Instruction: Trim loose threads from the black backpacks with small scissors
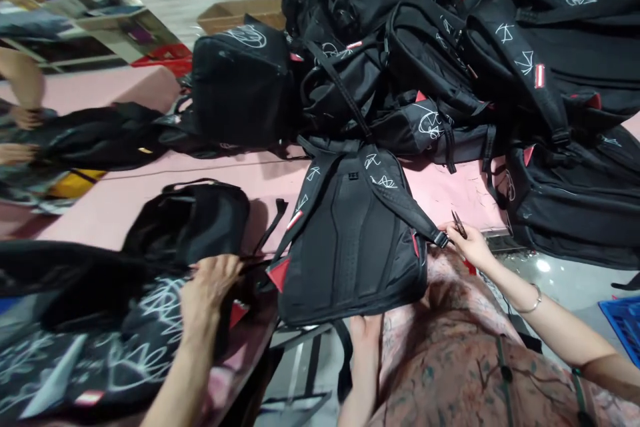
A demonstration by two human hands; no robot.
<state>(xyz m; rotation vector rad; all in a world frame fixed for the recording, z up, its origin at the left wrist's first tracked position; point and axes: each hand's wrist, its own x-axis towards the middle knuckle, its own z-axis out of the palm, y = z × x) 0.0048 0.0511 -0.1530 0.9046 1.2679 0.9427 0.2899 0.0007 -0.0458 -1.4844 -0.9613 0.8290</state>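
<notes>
Left hand (366, 327): reaching under the backpack's near edge — fingers hidden, so I cannot tell whether it is gripping.
Right hand (469, 243): grasping dark snips (459, 225), tips pointing up, with its fingers meeting the strap buckle (441, 239).
Backpack (350, 240): lying straps-up in front of the wearer, partly on the pink tabletop (445, 190).
Co-worker's hand (213, 280): lying over a white-patterned bag (145, 340) at left.
Heap (430, 47): more black bags, crowding behind the backpack.
Carton (240, 15): standing beyond — left of the heap.
</notes>
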